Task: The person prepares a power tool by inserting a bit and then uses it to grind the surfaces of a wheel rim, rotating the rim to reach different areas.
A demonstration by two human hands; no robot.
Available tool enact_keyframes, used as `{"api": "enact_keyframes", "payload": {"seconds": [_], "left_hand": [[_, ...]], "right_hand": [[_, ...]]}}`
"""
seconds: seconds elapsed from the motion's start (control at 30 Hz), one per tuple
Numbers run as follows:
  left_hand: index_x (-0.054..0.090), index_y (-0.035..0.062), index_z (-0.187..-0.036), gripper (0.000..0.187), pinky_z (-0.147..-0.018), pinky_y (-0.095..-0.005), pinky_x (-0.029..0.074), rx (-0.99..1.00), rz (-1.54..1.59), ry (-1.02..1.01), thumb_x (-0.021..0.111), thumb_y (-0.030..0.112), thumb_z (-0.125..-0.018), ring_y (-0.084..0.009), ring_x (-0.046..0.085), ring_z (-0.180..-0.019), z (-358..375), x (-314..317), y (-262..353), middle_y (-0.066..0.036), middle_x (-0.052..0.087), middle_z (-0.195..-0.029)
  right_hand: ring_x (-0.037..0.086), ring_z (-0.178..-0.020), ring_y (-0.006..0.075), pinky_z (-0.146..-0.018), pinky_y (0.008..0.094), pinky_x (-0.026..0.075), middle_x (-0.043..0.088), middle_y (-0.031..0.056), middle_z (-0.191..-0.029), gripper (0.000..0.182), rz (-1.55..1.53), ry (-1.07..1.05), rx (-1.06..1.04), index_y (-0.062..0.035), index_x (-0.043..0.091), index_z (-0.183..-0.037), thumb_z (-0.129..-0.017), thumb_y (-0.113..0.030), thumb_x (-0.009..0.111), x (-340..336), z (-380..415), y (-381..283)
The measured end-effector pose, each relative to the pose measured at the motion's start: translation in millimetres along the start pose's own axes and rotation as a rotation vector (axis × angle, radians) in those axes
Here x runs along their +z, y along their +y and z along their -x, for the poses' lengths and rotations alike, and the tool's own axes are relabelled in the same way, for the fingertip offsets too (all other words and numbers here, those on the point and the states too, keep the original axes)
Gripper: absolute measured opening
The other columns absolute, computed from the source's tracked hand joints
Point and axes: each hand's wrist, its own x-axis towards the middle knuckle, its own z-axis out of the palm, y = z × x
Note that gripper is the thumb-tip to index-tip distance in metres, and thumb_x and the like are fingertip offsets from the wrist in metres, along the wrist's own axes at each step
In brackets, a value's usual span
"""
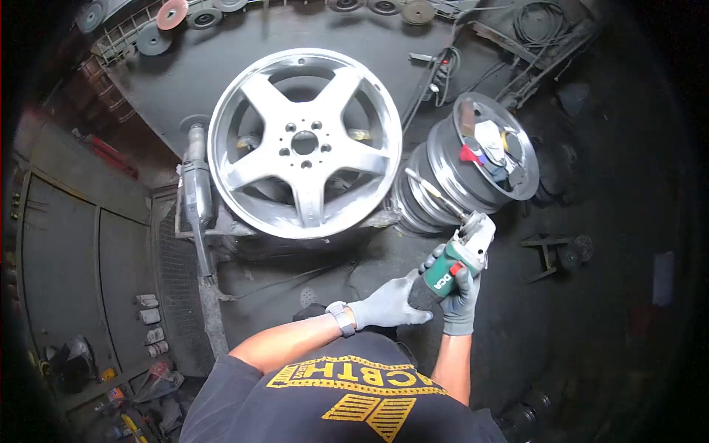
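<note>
Angle grinder (442, 279): held in both hands, off the near right corner of the tabletop (399, 57), head angled away from the body. Left hand (390, 301), gloved, is cupped round the black rear end, its fingers partly hidden. Right hand (461, 304), gloved, is curled round the green barrel, thumb beside the red switch (456, 268).

Handling, as judged: moderately heavy, weighted toward the metal head (476, 238); rigid casing, smooth enough to slip in dusty gloves. Sound holds are the barrel and rear end, clear of the head. A slender rod (436, 193) shows beyond the head; its attachment cannot be confirmed.

Beside the tabletop's right edge: stacked wheels (443, 159), round, glossy metal, with loose articles in the uppermost. At the near edge: five-spoke wheel (309, 203), bright, hard, smooth. Along the left edge: long-bodied tool (196, 188), grey and cylindrical. Far edge: flat abrasive-looking discs (153, 39).
</note>
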Motion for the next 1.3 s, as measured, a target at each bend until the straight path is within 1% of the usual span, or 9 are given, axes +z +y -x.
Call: {"api": "enact_keyframes", "payload": {"seconds": [0.47, 0.57, 0.67, 0.73, 0.83, 0.97, 1.03, 1.13, 1.3], "left_hand": [[0.037, -0.0042, -0.147, 0.09, -0.103, -0.041, 0.048, -0.064, 0.009, -0.029, 0.08, 0.04, -0.081, -0.037, 0.064, -0.116, 9.1, -62.7, 1.0, -0.026, 0.062, -0.13], [0.036, -0.0012, -0.149, 0.088, -0.103, -0.0388, 0.048, 0.092, -0.083, 0.087, 0.081, 0.036, -0.083, -0.0311, 0.063, -0.119, 5.0, -75.1, -2.3, -0.022, 0.061, -0.132], [0.035, 0.0022, -0.152, 0.085, -0.106, -0.0352, 0.047, -0.038, 0.184, 0.084, 0.081, 0.029, -0.086, -0.0233, 0.057, -0.126, -4.3, -97.9, 7.3, -0.016, 0.057, -0.138], [0.033, 0.0041, -0.154, 0.083, -0.108, -0.0328, 0.045, 0.002, 0.347, 0.084, 0.08, 0.023, -0.088, -0.0172, 0.052, -0.131, -13.4, -110.9, 14.5, -0.012, 0.052, -0.142], [0.027, 0.0046, -0.157, 0.086, -0.112, -0.0367, 0.041, 0.037, 0.505, 0.124, 0.076, 0.03, -0.092, -0.0205, 0.047, -0.137, -26.3, -123.9, 18.0, -0.013, 0.045, -0.148], [0.018, 0.0023, -0.16, 0.096, -0.117, -0.0409, 0.035, 0.11, 0.699, 0.185, 0.076, 0.035, -0.092, -0.0249, 0.036, -0.146, -39.9, -132.3, 30.8, -0.014, 0.034, -0.157], [0.013, 0.0016, -0.161, 0.105, -0.119, -0.0396, 0.032, 0.12, 0.746, 0.253, 0.079, 0.035, -0.088, -0.0234, 0.031, -0.148, -44.4, -135.2, 38.0, -0.013, 0.028, -0.161], [0.015, 0.0014, -0.161, 0.109, -0.119, -0.0372, 0.032, 0.038, 0.59, 0.246, 0.084, 0.034, -0.083, -0.0201, 0.032, -0.146, -48.1, -149.4, 28.5, -0.012, 0.03, -0.16], [0.041, -0.0024, -0.146, 0.098, -0.111, -0.0345, 0.039, -0.087, 0.541, 0.31, 0.089, 0.037, -0.07, -0.0208, 0.053, -0.127, -42.5, -182.6, 14.8, -0.012, 0.056, -0.139]], "right_hand": [[0.069, -0.09, 0.0274, -0.079, 0.0427, 0.06, 0.063, 0.0158, -0.106, 0.078, 0.148, -0.084, -0.015, 0.0004, 0.05, -0.13, -0.074, -0.039, 0.088, 52.4, -45.5, 8.6], [0.068, -0.09, 0.027, -0.079, 0.0403, 0.06, 0.063, 0.0156, -0.105, 0.08, 0.198, -0.138, 0.008, 0.0004, 0.049, -0.131, -0.073, -0.039, 0.089, 44.8, -63.3, 9.3], [0.068, -0.09, 0.0269, -0.077, 0.0378, 0.059, 0.064, 0.0152, -0.105, 0.081, 0.242, -0.126, -0.053, 0.0009, 0.049, -0.131, -0.073, -0.038, 0.089, 35.4, -85.5, 13.8], [0.069, -0.097, 0.0214, -0.085, 0.0356, 0.058, 0.067, 0.0118, -0.112, 0.092, 0.157, -0.128, 0.06, 0.0005, 0.049, -0.136, -0.064, -0.031, 0.096, 30.5, -97.6, 6.8], [0.065, -0.1, 0.0145, -0.088, 0.0306, 0.055, 0.064, 0.0093, -0.118, 0.098, 0.337, -0.116, 0.071, 0.0, 0.044, -0.14, -0.06, -0.024, 0.097, 19.8, -120.0, 2.7], [0.066, -0.099, 0.0161, -0.088, 0.0312, 0.055, 0.063, 0.0098, -0.119, 0.097, 0.525, -0.223, -0.011, -0.0002, 0.039, -0.141, -0.062, -0.007, 0.095, 52.2, -137.9, -9.9], [0.063, -0.11, 0.0191, -0.095, 0.0337, 0.053, 0.061, 0.0121, -0.126, 0.095, 0.538, -0.285, -0.026, 0.0008, 0.039, -0.144, -0.066, -0.007, 0.093, 61.3, -145.9, -2.5], [0.06, -0.12, 0.0207, -0.102, 0.0353, 0.05, 0.06, 0.0143, -0.132, 0.094, 0.601, -0.314, -0.058, 0.0028, 0.041, -0.145, -0.067, -0.01, 0.094, 76.7, -157.4, 9.6], [0.063, -0.121, 0.0231, -0.102, 0.0353, 0.05, 0.062, 0.0188, -0.132, 0.097, 0.741, -0.409, -0.126, 0.0052, 0.042, -0.144, -0.065, -0.016, 0.095, 103.9, -177.2, 22.4]]}}
